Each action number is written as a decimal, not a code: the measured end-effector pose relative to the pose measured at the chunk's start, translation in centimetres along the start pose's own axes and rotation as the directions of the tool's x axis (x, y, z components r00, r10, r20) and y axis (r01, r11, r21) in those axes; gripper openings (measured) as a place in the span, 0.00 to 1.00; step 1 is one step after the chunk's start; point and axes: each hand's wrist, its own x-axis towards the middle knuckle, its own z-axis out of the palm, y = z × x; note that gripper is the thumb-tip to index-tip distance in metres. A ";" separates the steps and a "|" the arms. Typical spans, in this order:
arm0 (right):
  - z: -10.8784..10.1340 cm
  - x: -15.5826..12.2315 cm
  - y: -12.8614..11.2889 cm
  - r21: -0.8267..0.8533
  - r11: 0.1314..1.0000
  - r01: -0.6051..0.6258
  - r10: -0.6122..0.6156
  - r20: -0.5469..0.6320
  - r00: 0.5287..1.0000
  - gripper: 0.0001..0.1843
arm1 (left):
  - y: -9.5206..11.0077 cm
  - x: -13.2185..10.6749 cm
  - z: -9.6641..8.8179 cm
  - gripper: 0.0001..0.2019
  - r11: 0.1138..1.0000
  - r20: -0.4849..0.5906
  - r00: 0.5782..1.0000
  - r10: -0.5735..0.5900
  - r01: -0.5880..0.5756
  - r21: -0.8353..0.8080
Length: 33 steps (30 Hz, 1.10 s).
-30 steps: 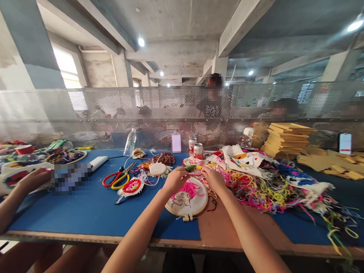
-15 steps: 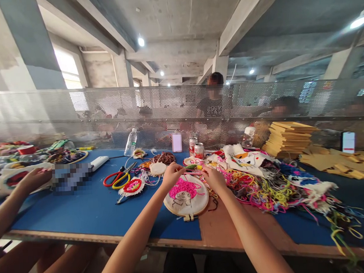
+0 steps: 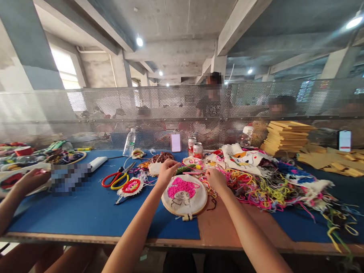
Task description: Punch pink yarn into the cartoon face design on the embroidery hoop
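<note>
An embroidery hoop (image 3: 185,211) lies on the table in front of me, its white cloth carrying a drawn face with pink looped hair. Above its right rim my right hand (image 3: 217,180) is closed on a slim pink tool, which looks like a punch needle (image 3: 193,173) and points left. My left hand (image 3: 168,171) is over the hoop's upper left, fingers drawn together toward the right. Whatever thread it may pinch is too fine to make out. Just behind the hands lies a green and yellow item (image 3: 187,167).
Scissors (image 3: 119,178) and a round embroidered patch (image 3: 131,187) lie left. Tangled yarn (image 3: 262,189) and stitched cloths fill the right. Cans (image 3: 197,150), a bottle (image 3: 129,143) and a phone (image 3: 176,142) stand behind. A co-worker's hand (image 3: 34,179) is far left.
My left hand has drawn away from the pink punch needle, up and to the left. The right hand has stayed near the hoop's right rim. The view has shifted slightly.
</note>
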 end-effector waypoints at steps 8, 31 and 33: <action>0.2 0.1 -0.1 0.273 0.962 0.019 -0.008 -0.040 0.999 0.15 | -0.7 0.1 0.2 0.12 0.997 -0.015 0.997 0.071 -0.071 0.026; 1.3 -0.6 -2.7 0.953 0.300 0.035 -0.435 0.104 0.895 0.20 | -0.8 -0.7 1.6 0.11 0.974 0.071 0.987 0.142 -0.152 0.166; 1.4 -0.4 -2.7 0.931 0.358 0.071 -0.423 0.094 0.901 0.21 | -0.8 -0.8 1.7 0.12 0.974 0.091 0.986 0.140 -0.154 0.167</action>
